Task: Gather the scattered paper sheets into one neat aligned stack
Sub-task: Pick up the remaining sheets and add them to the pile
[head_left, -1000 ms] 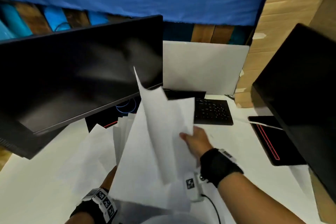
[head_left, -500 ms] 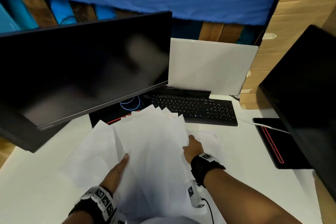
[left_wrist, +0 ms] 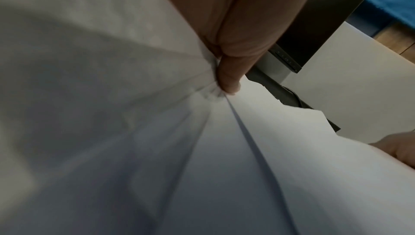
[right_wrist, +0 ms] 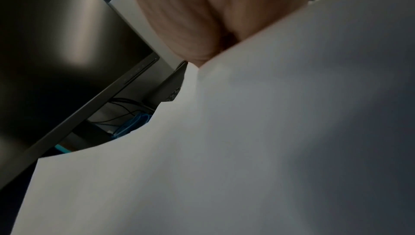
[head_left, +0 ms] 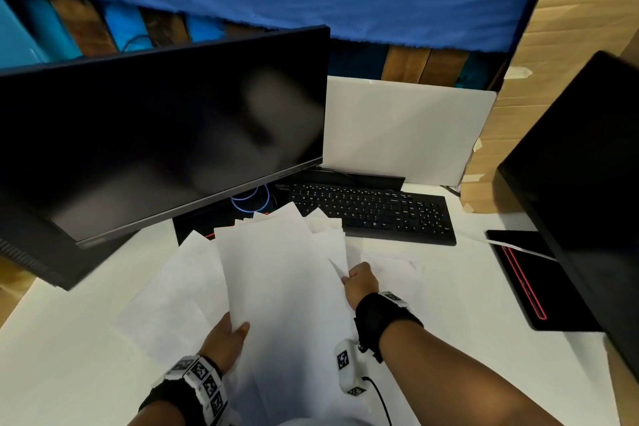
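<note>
Between both hands [head_left: 224, 339], fanned paper sheets [head_left: 283, 273] are held.

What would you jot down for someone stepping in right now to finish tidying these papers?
Left hand: grips the near left edge of the paper bundle, thumb on top.
Right hand: pinches the bundle's right edge.
The bundle is held in front of the keyboard, sheets fanned and top corners uneven. More loose sheets lie on the desk to its left.
Done: most sheets collected.
Left: pick up the rest, square the edges.
</note>
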